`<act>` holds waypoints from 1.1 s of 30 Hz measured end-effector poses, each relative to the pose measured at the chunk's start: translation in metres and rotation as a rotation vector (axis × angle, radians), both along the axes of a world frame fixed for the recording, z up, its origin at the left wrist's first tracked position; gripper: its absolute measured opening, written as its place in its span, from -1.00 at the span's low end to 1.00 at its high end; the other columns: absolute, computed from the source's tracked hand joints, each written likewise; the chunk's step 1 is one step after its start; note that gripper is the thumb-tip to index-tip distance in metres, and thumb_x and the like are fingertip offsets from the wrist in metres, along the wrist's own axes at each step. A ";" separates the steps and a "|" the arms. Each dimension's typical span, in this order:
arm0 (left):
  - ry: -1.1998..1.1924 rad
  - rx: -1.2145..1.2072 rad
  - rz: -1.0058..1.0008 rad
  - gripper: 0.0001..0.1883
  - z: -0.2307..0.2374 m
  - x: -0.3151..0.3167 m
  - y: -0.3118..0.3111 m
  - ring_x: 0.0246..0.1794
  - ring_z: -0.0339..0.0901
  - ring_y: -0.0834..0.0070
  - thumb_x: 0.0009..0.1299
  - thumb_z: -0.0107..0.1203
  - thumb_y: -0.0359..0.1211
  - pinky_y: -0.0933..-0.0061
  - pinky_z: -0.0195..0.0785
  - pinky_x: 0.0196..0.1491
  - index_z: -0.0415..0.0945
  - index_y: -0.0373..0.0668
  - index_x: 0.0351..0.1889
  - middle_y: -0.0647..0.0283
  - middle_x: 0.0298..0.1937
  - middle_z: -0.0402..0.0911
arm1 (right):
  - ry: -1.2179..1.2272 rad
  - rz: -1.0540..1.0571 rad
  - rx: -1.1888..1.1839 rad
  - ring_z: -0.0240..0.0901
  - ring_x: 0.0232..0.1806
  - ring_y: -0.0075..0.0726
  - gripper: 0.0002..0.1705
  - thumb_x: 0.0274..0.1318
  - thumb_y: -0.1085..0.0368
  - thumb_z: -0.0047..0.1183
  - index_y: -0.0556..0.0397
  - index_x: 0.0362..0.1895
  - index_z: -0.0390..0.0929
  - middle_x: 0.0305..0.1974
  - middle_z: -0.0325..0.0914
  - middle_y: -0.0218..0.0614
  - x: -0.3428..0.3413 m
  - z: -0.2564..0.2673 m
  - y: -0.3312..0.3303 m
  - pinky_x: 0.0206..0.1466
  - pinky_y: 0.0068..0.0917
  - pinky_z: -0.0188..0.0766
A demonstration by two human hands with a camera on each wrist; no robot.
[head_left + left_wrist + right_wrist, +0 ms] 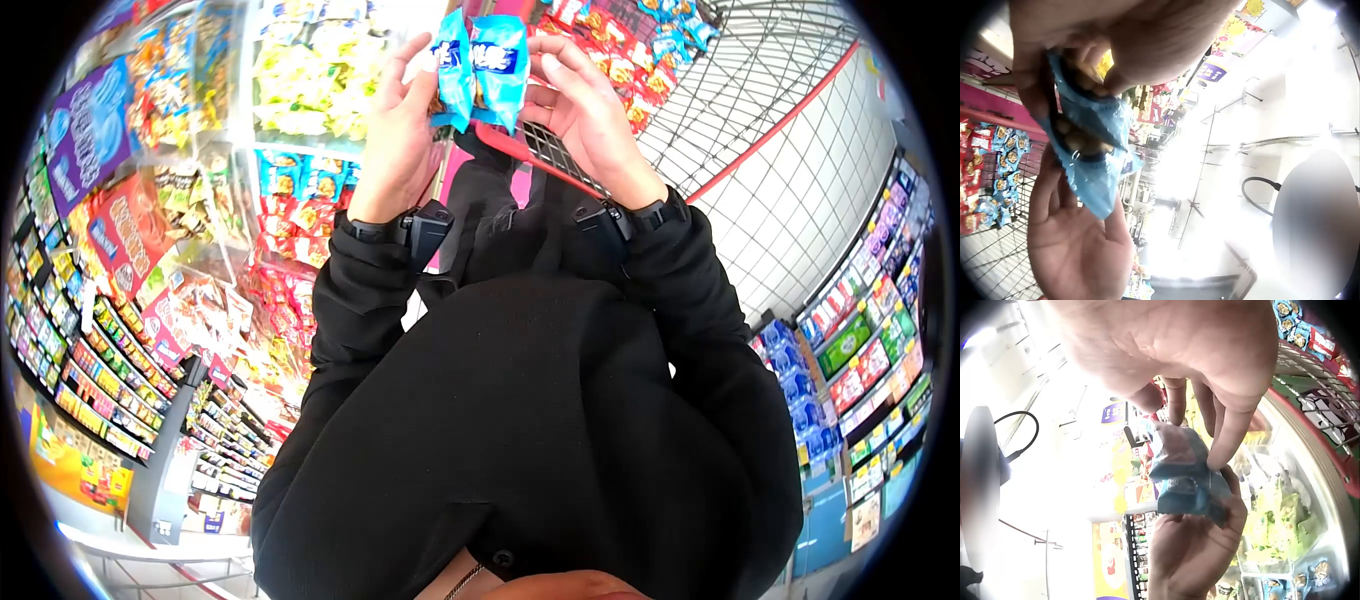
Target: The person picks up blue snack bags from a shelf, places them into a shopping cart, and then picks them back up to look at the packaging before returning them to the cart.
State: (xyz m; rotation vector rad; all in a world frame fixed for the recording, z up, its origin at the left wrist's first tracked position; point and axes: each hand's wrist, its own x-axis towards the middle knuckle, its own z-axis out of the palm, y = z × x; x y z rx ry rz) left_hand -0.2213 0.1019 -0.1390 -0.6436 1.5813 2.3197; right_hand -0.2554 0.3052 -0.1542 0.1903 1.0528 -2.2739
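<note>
At the top centre of the head view, two blue packets stand upright side by side between a person's hands. The left hand is to their left, its thumb and fingers gripping them at their left side; in the left wrist view the packets hang below that hand, slanting down toward the middle of the frame, their shiny wrappers creased. The right hand is to their right in the head view, its fingers loosely bent and spread rather than closed round the packets. In the right wrist view this hand fills the top of the frame, and one of its fingers reaches down to the edge of the packets, seemingly touching it; how firmly, I cannot tell. The left hand is below there, its fingers curled about the packets' right side.

Under the packets in the head view runs the red bar of a wire cart, which spreads over the upper right. Red packets and more small blue bags lie in it. Green packets fill a shelf at the upper left, beside the left hand. Black sleeves rise from the lower part of the frame.
</note>
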 end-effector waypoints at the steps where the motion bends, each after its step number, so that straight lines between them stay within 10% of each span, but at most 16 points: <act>1: -0.009 0.001 0.031 -0.53 0.004 0.004 -0.006 0.04 0.60 0.53 0.67 -0.10 -0.26 0.36 0.50 0.14 0.23 -0.18 0.48 0.24 0.11 0.62 | -0.011 0.050 -0.070 0.57 0.07 -0.39 -0.64 0.46 0.20 -0.01 0.06 0.21 0.38 0.12 0.51 -0.29 0.000 0.009 -0.005 0.10 -0.34 0.58; 8: 0.052 0.010 0.110 -0.53 0.069 0.040 -0.043 0.14 0.55 0.54 0.70 -0.18 -0.20 0.41 0.43 0.20 0.33 -0.29 0.42 0.18 0.20 0.59 | 0.259 0.136 0.177 0.51 0.16 -0.28 -0.35 0.28 0.25 0.24 0.11 0.36 0.26 0.29 0.38 -0.03 0.013 0.061 -0.065 0.15 -0.34 0.56; 12: 0.212 0.272 0.073 -0.41 0.088 0.076 -0.070 0.28 0.45 0.46 0.68 -0.15 -0.09 0.36 0.39 0.26 0.16 -0.27 0.51 0.19 0.37 0.42 | 0.350 0.344 0.416 0.53 -0.03 -0.47 -0.45 0.44 0.35 0.00 0.10 0.44 0.22 0.11 0.48 -0.26 0.019 0.106 -0.087 0.02 -0.48 0.53; 16: 0.320 0.121 -0.002 -0.26 0.108 0.118 -0.088 0.36 0.38 0.37 0.52 0.18 -0.29 0.34 0.32 0.35 0.06 -0.22 0.57 0.17 0.41 0.37 | 0.467 0.451 0.271 0.55 -0.07 -0.45 -0.17 0.14 0.10 0.39 0.16 0.39 0.30 0.12 0.48 -0.12 0.029 0.100 -0.111 -0.03 -0.50 0.53; 30: 0.365 0.270 0.622 -0.65 0.102 0.197 -0.150 0.09 0.63 0.46 0.54 0.15 -0.21 0.36 0.53 0.11 0.54 -0.16 0.19 0.21 0.09 0.68 | 0.521 0.756 0.228 0.65 -0.19 -0.47 -0.26 0.15 0.21 0.38 0.12 0.34 0.33 -0.08 0.66 -0.28 0.077 0.133 -0.181 -0.15 -0.55 0.63; 33: 0.469 0.351 0.714 -0.61 0.103 0.205 -0.150 0.18 0.56 0.34 0.60 -0.02 -0.37 0.26 0.45 0.24 0.34 -0.29 0.34 0.13 0.23 0.57 | 0.615 0.837 0.283 0.66 -0.17 -0.45 -0.18 0.14 0.23 0.38 0.13 0.41 0.26 -0.07 0.66 -0.23 0.091 0.134 -0.193 -0.14 -0.52 0.63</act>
